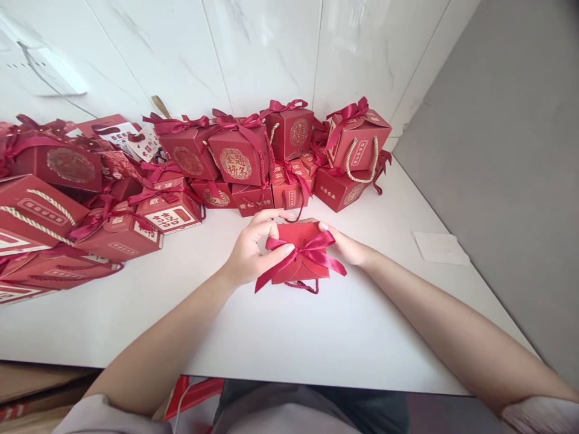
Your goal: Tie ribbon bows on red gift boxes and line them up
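A small red gift box (289,273) is in front of me at the middle of the white table, its top facing me. A crimson ribbon bow (312,244) is tied across its top, with one tail hanging at the lower left and one at the right. The box's dark red cord handle (305,287) shows at the near side. My left hand (253,244) grips the box from the left, its thumb on the bow's left loop and its index finger bent. Along the right side, my right hand (347,246) holds the box; most of its fingers are hidden behind it.
Several similar red boxes with bows stand stacked along the tiled wall, such as one box (237,158) with gold print. More boxes (120,232) pile up at the left. A white paper piece (441,248) lies by the table's right edge. A wall socket (43,69) has a cable.
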`<state>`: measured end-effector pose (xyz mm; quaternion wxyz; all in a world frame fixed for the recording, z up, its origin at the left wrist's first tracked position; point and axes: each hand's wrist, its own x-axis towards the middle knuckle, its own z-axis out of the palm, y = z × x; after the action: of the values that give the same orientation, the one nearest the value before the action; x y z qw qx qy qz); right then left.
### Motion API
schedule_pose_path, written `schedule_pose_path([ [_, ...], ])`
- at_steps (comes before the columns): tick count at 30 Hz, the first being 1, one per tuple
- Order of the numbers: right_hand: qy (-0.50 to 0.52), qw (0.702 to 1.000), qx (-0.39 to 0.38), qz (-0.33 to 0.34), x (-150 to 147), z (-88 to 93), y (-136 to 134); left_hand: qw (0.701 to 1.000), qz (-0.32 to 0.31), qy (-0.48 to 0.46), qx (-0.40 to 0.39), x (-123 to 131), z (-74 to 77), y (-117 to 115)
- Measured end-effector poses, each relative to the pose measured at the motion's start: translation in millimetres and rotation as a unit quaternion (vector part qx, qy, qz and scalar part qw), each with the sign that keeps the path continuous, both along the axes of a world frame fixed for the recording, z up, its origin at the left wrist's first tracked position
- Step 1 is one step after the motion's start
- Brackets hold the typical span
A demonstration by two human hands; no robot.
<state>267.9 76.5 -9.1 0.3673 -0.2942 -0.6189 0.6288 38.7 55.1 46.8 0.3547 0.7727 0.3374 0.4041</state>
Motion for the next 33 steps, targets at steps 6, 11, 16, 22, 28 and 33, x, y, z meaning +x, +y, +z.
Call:
schedule_pose_path([
  [6, -0.005, 1.000, 0.026, -0.008, 0, -1.8, 0, 0.998, -0.023, -0.043, -0.031, -5, -5.6, 5],
  [11, -0.005, 1.000, 0.027, -0.011, 0, -2.6, 1, 0.991, -0.073, -0.081, -0.071, -8, -9.7, 12],
  [16, 0.001, 1.000, 0.030, -0.003, 1, -3.3, 1, 0.990, -0.094, -0.081, -0.065, -9, -8.0, 12],
  [22, 0.007, 0.999, 0.043, -0.002, 0, -3.4, 1, 0.995, -0.076, -0.042, -0.050, -9, -6.6, 10],
  [28, 0.003, 0.999, 0.036, -0.002, 0, -3.7, 1, 0.989, -0.106, -0.064, -0.075, -10, -7.8, 11],
  [33, 0.008, 0.999, 0.037, 0.004, 1, -4.9, 2, 0.996, -0.066, -0.048, -0.036, -7, -6.3, 7],
])
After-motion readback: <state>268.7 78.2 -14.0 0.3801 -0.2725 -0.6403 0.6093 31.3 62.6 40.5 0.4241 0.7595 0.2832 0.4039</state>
